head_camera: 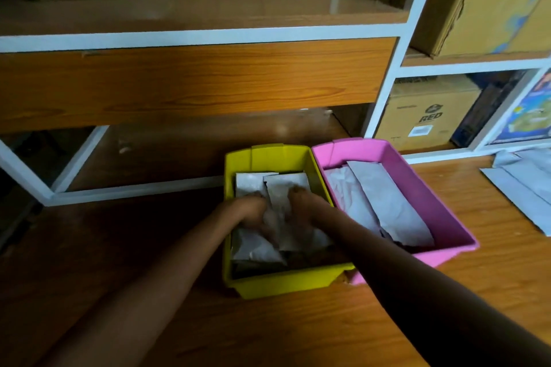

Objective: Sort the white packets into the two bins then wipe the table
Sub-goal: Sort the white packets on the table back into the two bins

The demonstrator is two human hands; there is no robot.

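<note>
A yellow bin (277,283) stands on the wooden table, with a pink bin (441,211) touching its right side. Both hold white packets. Both my hands are inside the yellow bin. My left hand (252,213) and my right hand (301,207) press down on either side of one white packet (281,197) that lies on top of the others. The fingers are curled on it. Long white packets (387,202) lie flat in the pink bin.
Several flat white packets (524,185) lie on the table at the right edge. A white-framed shelf unit (208,34) with cardboard boxes (429,110) rises right behind the bins. The wooden table top (268,334) stretches in front.
</note>
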